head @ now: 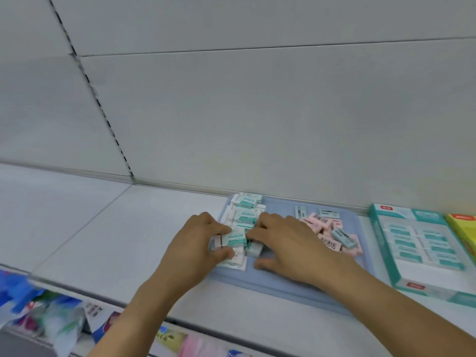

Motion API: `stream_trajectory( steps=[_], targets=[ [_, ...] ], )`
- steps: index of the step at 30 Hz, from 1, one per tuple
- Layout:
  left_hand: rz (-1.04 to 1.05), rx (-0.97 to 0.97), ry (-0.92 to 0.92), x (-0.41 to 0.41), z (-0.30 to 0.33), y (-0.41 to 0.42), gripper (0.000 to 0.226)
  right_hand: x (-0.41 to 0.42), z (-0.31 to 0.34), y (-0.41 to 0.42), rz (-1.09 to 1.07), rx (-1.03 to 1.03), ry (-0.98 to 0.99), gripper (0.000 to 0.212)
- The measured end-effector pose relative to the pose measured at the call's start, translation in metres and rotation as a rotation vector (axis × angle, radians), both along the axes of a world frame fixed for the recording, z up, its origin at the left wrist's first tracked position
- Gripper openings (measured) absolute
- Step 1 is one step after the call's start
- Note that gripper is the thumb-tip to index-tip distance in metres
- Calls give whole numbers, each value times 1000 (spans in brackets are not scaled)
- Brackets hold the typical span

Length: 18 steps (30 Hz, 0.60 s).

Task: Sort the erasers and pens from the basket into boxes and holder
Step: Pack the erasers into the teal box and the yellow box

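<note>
Shelf: white shelf [144, 228], shallow blue plastic tray [283, 284] on it.
Hands: left hand [195, 243] and right hand [288, 240], fingers pinching one teal-and-white wrapped eraser [235, 238].
Advice: square the stack, lift together toward the teal cardboard box [417, 248].

both hands [198, 240] gripping teal erasers [235, 238], blue tray [283, 287]

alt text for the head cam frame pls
Both hands, left hand and right hand, gather white-and-teal erasers on a blue tray on a white shelf. Pink erasers lie further right; a teal box stands beside the tray.
</note>
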<state>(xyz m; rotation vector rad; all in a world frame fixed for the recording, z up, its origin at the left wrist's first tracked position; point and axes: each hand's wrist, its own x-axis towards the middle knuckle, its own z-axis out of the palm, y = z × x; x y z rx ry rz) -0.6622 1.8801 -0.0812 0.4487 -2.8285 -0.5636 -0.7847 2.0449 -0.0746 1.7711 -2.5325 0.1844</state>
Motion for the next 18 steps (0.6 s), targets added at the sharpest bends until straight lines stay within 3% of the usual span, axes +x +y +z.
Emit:
stream_trajectory(
  steps=[5,13,18],
  targets=[
    [5,22,16,1,0,-3,44,-3,-13,-4,63,-20,178,21],
    [48,260,215,-8,-5,1,31,-8,-18,-1,47,-28,177,37],
    [94,367,256,-16,-2,16,24,-13,-15,9,115,-113,289,32]
  ],
)
